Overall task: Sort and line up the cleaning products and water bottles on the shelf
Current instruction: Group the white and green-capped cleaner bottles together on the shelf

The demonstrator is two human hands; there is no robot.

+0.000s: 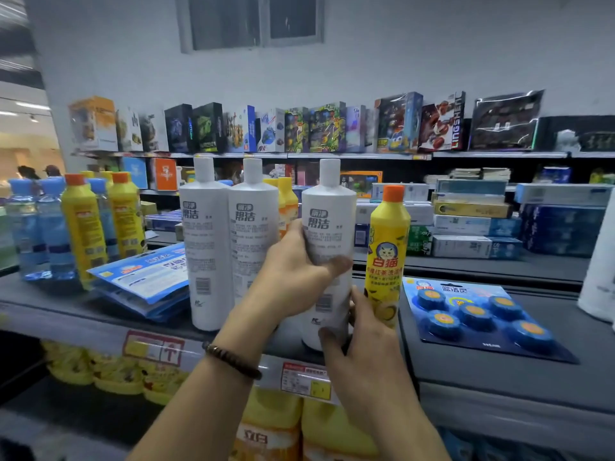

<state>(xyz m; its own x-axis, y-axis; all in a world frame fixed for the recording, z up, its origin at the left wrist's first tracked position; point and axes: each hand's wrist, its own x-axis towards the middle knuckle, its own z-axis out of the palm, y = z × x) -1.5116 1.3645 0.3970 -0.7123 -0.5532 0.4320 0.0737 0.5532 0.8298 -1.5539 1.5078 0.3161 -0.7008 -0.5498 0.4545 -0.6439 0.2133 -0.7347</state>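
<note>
A person's left hand [293, 274] and right hand [362, 331] both grip 1 upright white bottle [327, 247] at the shelf [499, 371] front, apart from 2 aligned white bottles [229, 241], while farther-back yellow bottles [100, 221] and water bottles [36, 227] look unsorted.

Left hand [293, 277] and right hand [362, 341] both reach forward, fingers curled in a grip.

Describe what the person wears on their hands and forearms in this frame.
Both forearms are bare as far as the frame shows: no sleeves, no gloves. The left hand has a bracelet of dark brown round beads around its wrist. The right hand shows no ring, watch or band in this view.
</note>
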